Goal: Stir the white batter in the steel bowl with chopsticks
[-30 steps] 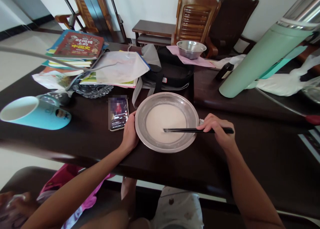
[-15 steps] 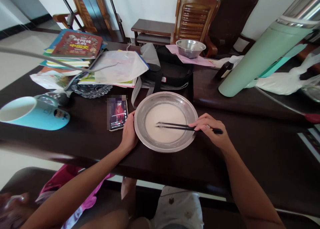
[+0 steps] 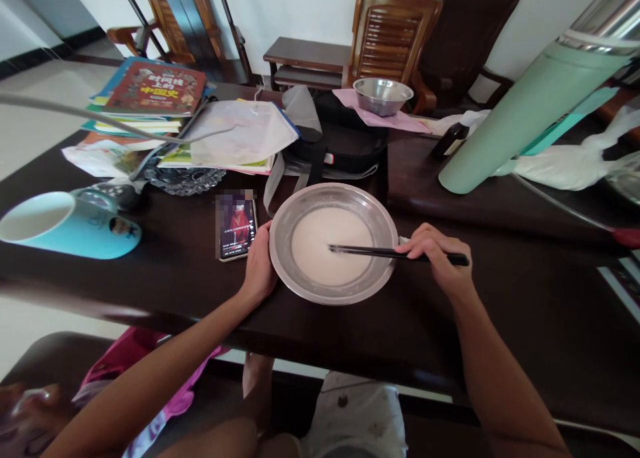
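Note:
A wide steel bowl [image 3: 380, 215] holding pale, thin batter [image 3: 320, 241] sits on the dark wooden table [image 3: 200, 278] in front of me. My right hand [image 3: 440, 261] is closed on a pair of black chopsticks [image 3: 370, 251], whose tips rest in the batter near the bowl's middle. My left hand [image 3: 259, 268] grips the bowl's left rim, fingers curled against it. A phone [image 3: 236, 226] with a lit screen lies just left of that hand.
A light blue mug [image 3: 65, 226] lies at the left. Behind are stacked books [image 3: 150, 91], a glass dish [image 3: 185, 178], a black bag [image 3: 340, 148], a small steel bowl [image 3: 383, 97], a tall green flask [image 3: 530, 111] and wooden chairs [image 3: 390, 31].
The chopstick tips swept left across the batter, then back right toward the middle. My right hand moved with them. My left hand stayed on the rim.

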Available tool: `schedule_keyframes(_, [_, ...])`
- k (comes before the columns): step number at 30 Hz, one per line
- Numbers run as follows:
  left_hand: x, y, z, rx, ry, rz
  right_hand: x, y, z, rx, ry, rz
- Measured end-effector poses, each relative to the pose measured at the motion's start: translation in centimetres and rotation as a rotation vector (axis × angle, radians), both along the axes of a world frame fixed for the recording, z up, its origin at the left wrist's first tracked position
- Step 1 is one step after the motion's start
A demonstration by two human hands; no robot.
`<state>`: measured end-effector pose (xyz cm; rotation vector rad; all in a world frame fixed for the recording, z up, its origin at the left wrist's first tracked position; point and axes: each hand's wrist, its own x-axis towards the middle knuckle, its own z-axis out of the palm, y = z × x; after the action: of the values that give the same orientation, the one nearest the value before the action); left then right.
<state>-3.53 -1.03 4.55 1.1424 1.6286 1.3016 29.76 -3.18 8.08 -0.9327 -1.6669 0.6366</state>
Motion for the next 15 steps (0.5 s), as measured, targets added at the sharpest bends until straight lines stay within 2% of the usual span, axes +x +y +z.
schedule_keyframes(4, [0.01, 0.06, -0.08, -0.013, -0.026, 0.007, -0.16, -0.03, -0.09, -0.034, -0.038, 0.088])
schedule_keyframes(7, [0.0, 0.13, -0.29, -0.004, -0.059, 0.007, -0.15, 0.04, -0.16, -0.015, -0.081, 0.053])
schedule_keyframes(10, [-0.08, 0.1, -0.42, 0.013, -0.061, -0.009, 0.01, 0.03, -0.18, -0.013, -0.019, 0.003])
schedule_keyframes(15, [-0.21, -0.05, -0.23, 0.019, 0.01, -0.026, -0.23, 0.04, -0.14, -0.027, -0.069, 0.077])
